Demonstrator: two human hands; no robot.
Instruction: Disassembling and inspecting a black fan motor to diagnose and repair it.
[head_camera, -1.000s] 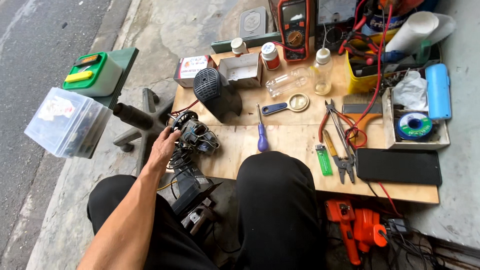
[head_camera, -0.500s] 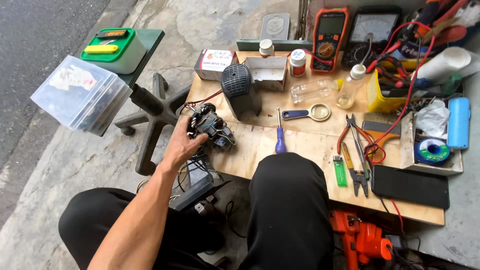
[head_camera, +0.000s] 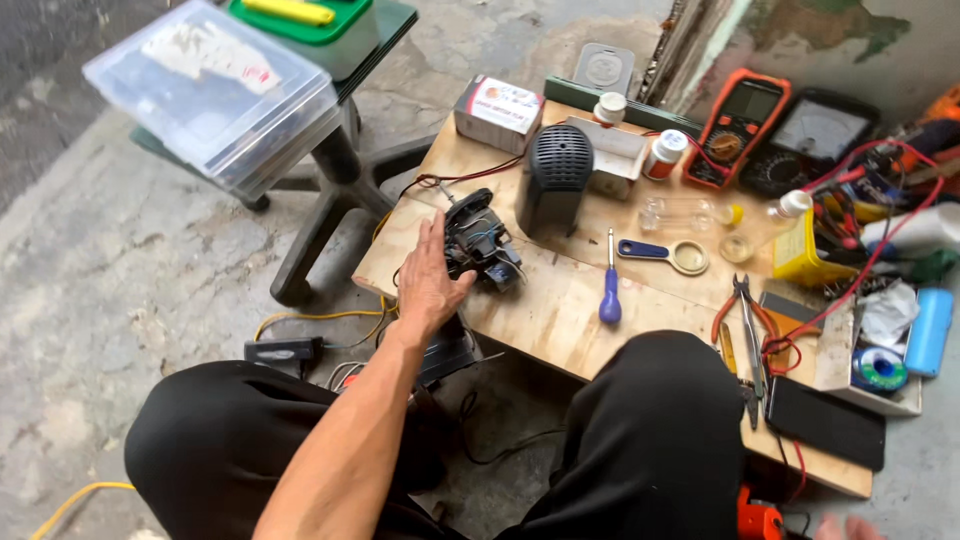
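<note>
The left hand (head_camera: 432, 280) rests open, flat against the black motor assembly (head_camera: 480, 245) near the worktop's (head_camera: 560, 310) left edge. The right hand (head_camera: 850, 525) barely shows; its grip cannot be told.

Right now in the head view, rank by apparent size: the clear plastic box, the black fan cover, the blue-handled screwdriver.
1. Clear plastic box, largest, though it sits off the table.
2. Black fan cover.
3. Blue-handled screwdriver, smallest.

Far left a clear lidded plastic box (head_camera: 215, 95), far centre a white-and-red labelled carton (head_camera: 498, 112), far right an orange meter's grey screen (head_camera: 754, 100), near right a black phone screen (head_camera: 826, 422).
</note>
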